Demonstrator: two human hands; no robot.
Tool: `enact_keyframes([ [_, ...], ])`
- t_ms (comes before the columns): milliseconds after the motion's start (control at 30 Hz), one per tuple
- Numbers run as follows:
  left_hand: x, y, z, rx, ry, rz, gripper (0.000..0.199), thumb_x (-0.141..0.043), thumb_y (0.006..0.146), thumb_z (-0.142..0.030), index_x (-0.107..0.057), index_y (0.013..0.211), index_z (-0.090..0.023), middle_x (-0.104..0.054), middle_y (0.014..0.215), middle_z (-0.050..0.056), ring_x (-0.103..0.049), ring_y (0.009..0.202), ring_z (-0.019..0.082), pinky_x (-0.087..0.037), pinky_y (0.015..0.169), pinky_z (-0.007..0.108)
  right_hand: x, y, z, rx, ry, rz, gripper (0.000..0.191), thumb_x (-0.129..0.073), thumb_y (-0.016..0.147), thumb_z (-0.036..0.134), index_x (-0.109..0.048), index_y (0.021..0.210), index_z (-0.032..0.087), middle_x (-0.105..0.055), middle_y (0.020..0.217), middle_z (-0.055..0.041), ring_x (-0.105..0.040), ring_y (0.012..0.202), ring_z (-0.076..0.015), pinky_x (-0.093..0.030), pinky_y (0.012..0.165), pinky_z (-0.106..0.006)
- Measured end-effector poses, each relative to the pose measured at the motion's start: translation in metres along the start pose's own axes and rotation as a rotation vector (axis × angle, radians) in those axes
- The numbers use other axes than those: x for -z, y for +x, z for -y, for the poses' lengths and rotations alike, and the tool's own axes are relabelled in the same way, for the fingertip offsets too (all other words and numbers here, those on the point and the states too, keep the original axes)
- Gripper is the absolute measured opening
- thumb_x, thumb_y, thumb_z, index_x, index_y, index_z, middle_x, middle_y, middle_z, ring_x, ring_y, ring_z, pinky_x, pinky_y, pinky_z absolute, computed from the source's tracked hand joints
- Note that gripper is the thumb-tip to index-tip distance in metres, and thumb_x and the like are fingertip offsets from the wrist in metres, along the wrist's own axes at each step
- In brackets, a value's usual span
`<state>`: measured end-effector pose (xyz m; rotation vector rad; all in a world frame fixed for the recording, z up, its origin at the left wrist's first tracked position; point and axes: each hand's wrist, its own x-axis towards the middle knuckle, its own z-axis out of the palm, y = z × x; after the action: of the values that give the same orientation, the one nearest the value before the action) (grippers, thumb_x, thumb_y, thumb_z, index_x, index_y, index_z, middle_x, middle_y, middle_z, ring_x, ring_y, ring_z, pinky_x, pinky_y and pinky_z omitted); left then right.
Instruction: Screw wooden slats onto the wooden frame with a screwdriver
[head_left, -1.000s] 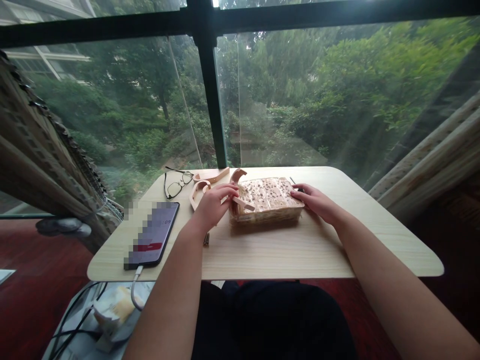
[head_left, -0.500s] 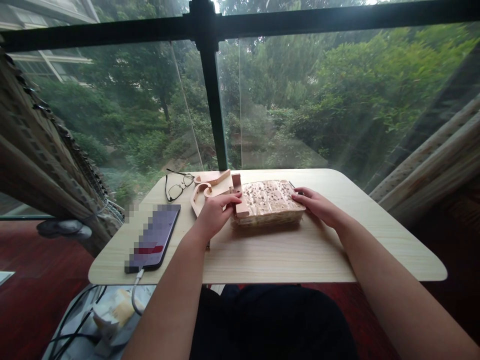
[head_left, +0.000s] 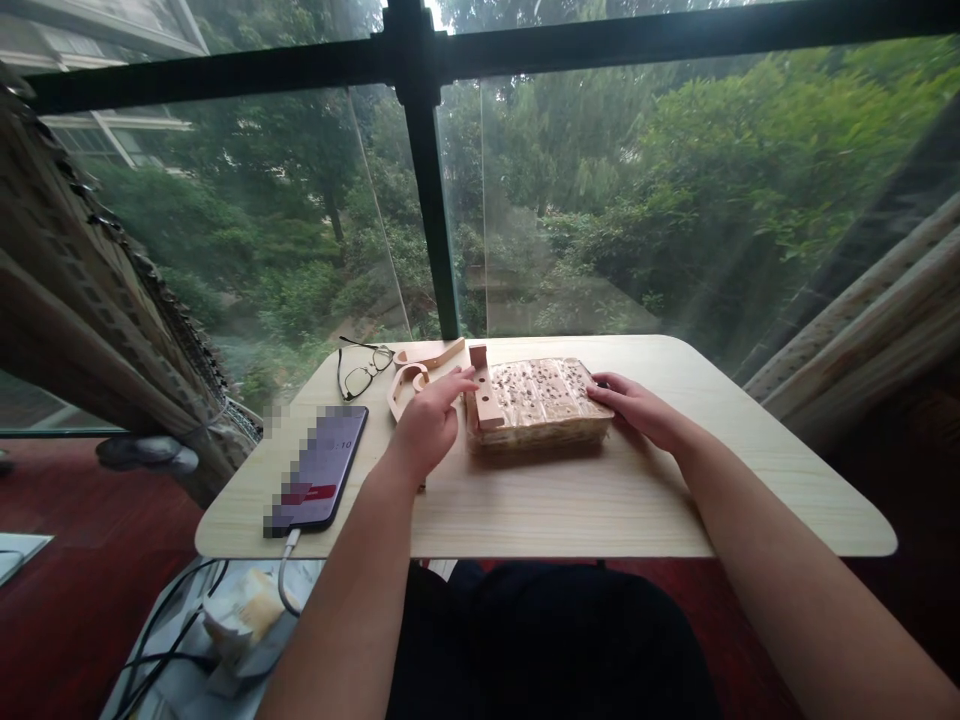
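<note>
A plastic-wrapped package (head_left: pixel 540 395) with a dark-speckled top lies in front of me on the table. Across its left end rests a pinkish wooden bar (head_left: pixel 487 402) with round holes and a raised far end. My left hand (head_left: pixel 433 415) is at the bar's left side, index finger stretched out to its edge and the fingers loosened. At the package's right end, my right hand (head_left: pixel 634 405) grips the corner, thumb near the top edge. A small dark thing shows by its fingertips, too little to name. Curved wooden pieces (head_left: pixel 405 385) lie behind my left hand, partly hidden by it.
Eyeglasses (head_left: pixel 358 380) lie at the table's far left. A phone (head_left: pixel 330 470) with a white charging cable (head_left: pixel 285 575) is near the left edge. The pale wooden table (head_left: pixel 570 510) stands against a window, with curtains (head_left: pixel 127 300) at both sides. Cables and a bag sit below left.
My left hand has let go of the wooden bar and drawn slightly left, so the bar's holes now show. My right hand stays at the package's right end. The view has shifted slightly.
</note>
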<state>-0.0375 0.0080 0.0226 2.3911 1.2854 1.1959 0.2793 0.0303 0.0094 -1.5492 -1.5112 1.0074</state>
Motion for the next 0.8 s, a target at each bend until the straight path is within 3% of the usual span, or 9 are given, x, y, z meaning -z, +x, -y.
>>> enact_keyframes([
  [67, 0.015, -0.004, -0.008, 0.123, 0.134, 0.038, 0.043, -0.043, 0.074, -0.004, -0.066, 0.107, -0.018, -0.070, 0.117, 0.007, -0.063, 0.111, 0.022, -0.050, 0.097, 0.036, 0.001, 0.000, 0.000, 0.004, 0.012, 0.012, 0.052, -0.068, 0.068, 0.058, -0.062, 0.106, 0.023, -0.067, 0.096, -0.0037, -0.060, 0.090, -0.0224, -0.045, 0.072, -0.031],
  [133, 0.030, -0.008, -0.016, 0.275, 0.278, 0.175, 0.026, -0.052, 0.077, -0.018, -0.068, 0.098, -0.019, -0.072, 0.106, 0.008, -0.066, 0.096, 0.025, -0.054, 0.081, 0.035, 0.001, 0.000, 0.000, 0.000, 0.021, 0.013, 0.053, -0.070, 0.066, 0.057, -0.061, 0.104, 0.022, -0.066, 0.093, -0.0029, -0.059, 0.086, -0.0213, -0.044, 0.070, -0.031],
  [233, 0.047, -0.012, -0.025, 0.421, 0.461, 0.310, 0.019, -0.057, 0.080, -0.033, -0.069, 0.084, -0.019, -0.072, 0.096, 0.009, -0.067, 0.083, 0.026, -0.050, 0.066, 0.032, 0.001, -0.001, 0.001, 0.007, 0.040, 0.008, 0.052, -0.072, 0.063, 0.056, -0.060, 0.102, 0.023, -0.064, 0.091, -0.0020, -0.058, 0.084, -0.0199, -0.043, 0.068, -0.030],
  [333, 0.056, -0.015, -0.027, 0.515, 0.524, 0.419, 0.017, -0.058, 0.080, -0.031, -0.069, 0.074, -0.020, -0.072, 0.084, 0.009, -0.066, 0.076, 0.024, -0.045, 0.061, 0.029, 0.002, -0.001, 0.002, 0.004, 0.054, 0.015, 0.052, -0.073, 0.062, 0.056, -0.060, 0.101, 0.022, -0.063, 0.091, -0.0017, -0.056, 0.082, -0.0187, -0.042, 0.068, -0.030],
  [567, 0.046, -0.016, -0.014, 0.530, 0.424, 0.497, 0.020, -0.060, 0.080, -0.028, -0.072, 0.095, -0.024, -0.074, 0.101, 0.008, -0.068, 0.092, 0.025, -0.046, 0.071, 0.029, 0.003, -0.001, 0.003, -0.007, 0.072, 0.019, 0.052, -0.074, 0.062, 0.056, -0.061, 0.100, 0.023, -0.064, 0.092, -0.0027, -0.057, 0.085, -0.0206, -0.044, 0.072, -0.032],
  [800, 0.030, -0.011, 0.003, 0.495, 0.446, 0.561, 0.020, -0.056, 0.075, -0.015, -0.073, 0.083, -0.023, -0.074, 0.095, 0.009, -0.067, 0.086, 0.024, -0.043, 0.066, 0.028, 0.007, 0.001, 0.002, -0.004, 0.035, 0.004, 0.051, -0.073, 0.063, 0.055, -0.063, 0.100, 0.023, -0.067, 0.098, -0.0053, -0.060, 0.094, -0.0263, -0.047, 0.081, -0.037],
])
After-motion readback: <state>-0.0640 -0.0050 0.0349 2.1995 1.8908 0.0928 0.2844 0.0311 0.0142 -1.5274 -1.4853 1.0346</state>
